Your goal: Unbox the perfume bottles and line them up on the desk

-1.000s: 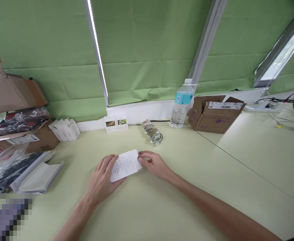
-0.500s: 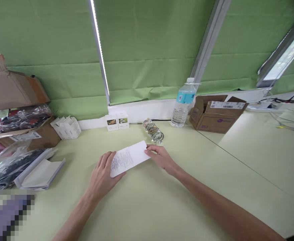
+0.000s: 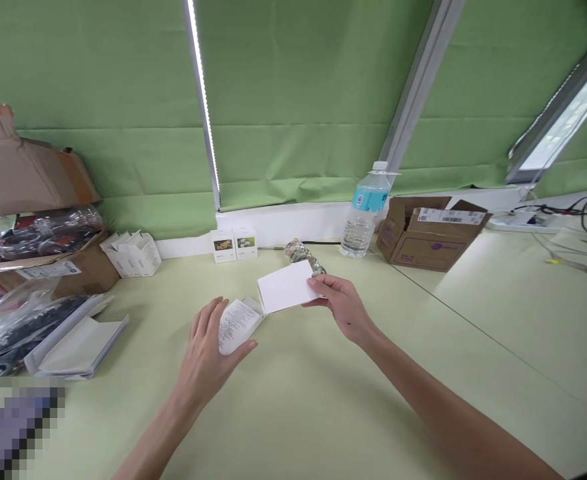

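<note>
A small white box (image 3: 238,325) printed with dense text rests in my left hand (image 3: 208,347). My fingers lie along its far left side, and my thumb stretches along the near side. The box's right end stands open, with its flaps out. Just beyond that end, my right hand (image 3: 341,303) pinches a blank white card (image 3: 286,287) by its right edge. The card is tilted, its lower left corner close to the flaps; I cannot tell whether they touch. Behind the card, a row of shiny wrapped rings (image 3: 298,252) is partly hidden.
Two small white picture boxes (image 3: 234,245) stand by the wall. A water bottle (image 3: 366,210) and an open brown carton (image 3: 428,237) are at the back right. White boxes (image 3: 132,253), stacked cartons (image 3: 28,173) and a white folded tray (image 3: 81,347) occupy the left. Cables lie far right.
The blank white card has come away from the printed box's right end, moving up and right with my right hand. My left hand has stayed about in place with the box.
</note>
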A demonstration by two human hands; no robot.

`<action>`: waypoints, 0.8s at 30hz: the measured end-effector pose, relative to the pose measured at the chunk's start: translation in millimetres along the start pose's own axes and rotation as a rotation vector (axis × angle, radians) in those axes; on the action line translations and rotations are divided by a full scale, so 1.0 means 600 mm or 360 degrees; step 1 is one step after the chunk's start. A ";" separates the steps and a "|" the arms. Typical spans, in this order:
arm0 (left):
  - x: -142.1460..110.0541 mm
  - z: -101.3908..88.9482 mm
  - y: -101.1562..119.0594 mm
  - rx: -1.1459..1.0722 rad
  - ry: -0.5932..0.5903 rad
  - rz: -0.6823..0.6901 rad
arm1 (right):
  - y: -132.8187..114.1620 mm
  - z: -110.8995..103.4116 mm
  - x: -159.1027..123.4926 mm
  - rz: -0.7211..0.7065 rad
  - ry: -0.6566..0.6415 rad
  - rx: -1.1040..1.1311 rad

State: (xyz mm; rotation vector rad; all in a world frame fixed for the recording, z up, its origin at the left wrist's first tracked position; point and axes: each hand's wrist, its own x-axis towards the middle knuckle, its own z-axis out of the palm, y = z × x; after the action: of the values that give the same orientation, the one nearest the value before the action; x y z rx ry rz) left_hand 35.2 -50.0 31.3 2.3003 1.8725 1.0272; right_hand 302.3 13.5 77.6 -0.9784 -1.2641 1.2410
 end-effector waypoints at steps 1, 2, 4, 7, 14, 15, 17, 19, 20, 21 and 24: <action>-0.002 -0.004 0.010 -0.0049 -0.0016 0.0033 | -0.003 0.009 -0.007 0.0007 -0.0044 0.0006; -0.004 -0.006 0.019 -0.0093 -0.0039 0.0074 | -0.006 0.019 -0.015 0.0019 -0.0099 0.0015; -0.009 -0.009 0.034 -0.0155 -0.0080 0.0147 | -0.011 0.038 -0.031 0.0054 -0.0247 0.0052; -0.015 -0.008 0.043 -0.0212 -0.0097 0.0133 | -0.016 0.061 -0.050 0.0143 -0.0438 0.0160; -0.022 -0.005 0.051 -0.0244 -0.0123 0.0072 | -0.010 0.069 -0.061 0.0424 -0.0506 0.0423; -0.022 -0.007 0.053 -0.0259 -0.0120 0.0059 | -0.010 0.069 -0.061 0.0435 -0.0525 0.0450; -0.021 -0.011 0.057 -0.0342 -0.0114 0.0003 | -0.012 0.068 -0.061 0.0434 -0.0584 0.0485; -0.017 -0.016 0.058 -0.0488 -0.0110 -0.0100 | -0.015 0.067 -0.060 0.0431 -0.0641 0.0474; -0.015 -0.019 0.057 -0.0582 -0.0113 -0.0153 | -0.017 0.066 -0.060 0.0427 -0.0654 0.0451; -0.012 -0.021 0.056 -0.0688 -0.0110 -0.0206 | -0.018 0.066 -0.059 0.0424 -0.0656 0.0414; -0.003 -0.029 0.052 -0.1005 -0.0088 -0.0396 | -0.015 0.062 -0.054 0.0454 -0.0641 0.0225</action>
State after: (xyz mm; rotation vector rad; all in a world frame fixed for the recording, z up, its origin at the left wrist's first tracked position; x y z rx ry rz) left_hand 54.0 -67.1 56.2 1.6760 1.4728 1.2662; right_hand 270.1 -24.0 86.1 -0.8509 -1.3484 1.7931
